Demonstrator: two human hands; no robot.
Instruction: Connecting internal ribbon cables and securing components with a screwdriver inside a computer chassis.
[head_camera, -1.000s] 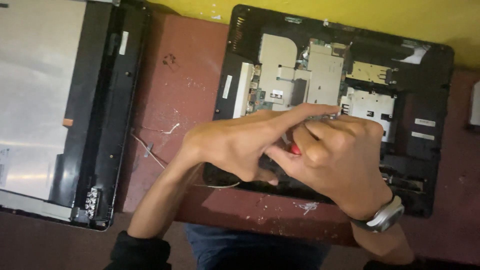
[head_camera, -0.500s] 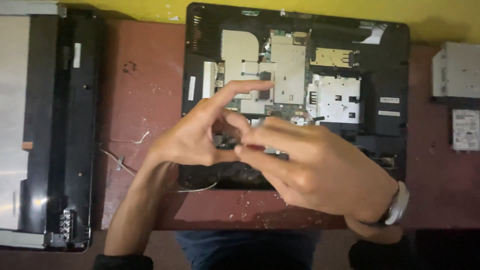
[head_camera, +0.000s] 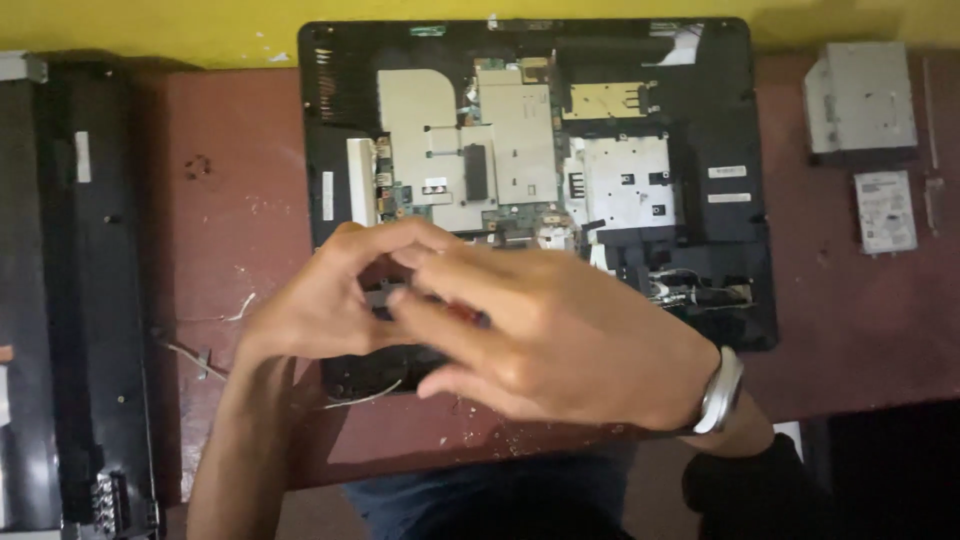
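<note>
Meeting over opened computer chassis, left hand and right hand; fingers curled, grip unclear.

Electronics repair bench — opened computer chassis, loose drives, worn red table.

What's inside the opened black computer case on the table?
Inside the opened black computer case: silver metal shields, a green circuit board, a gold plate and loose wires. The left hand and right hand cover its lower left part.
</note>
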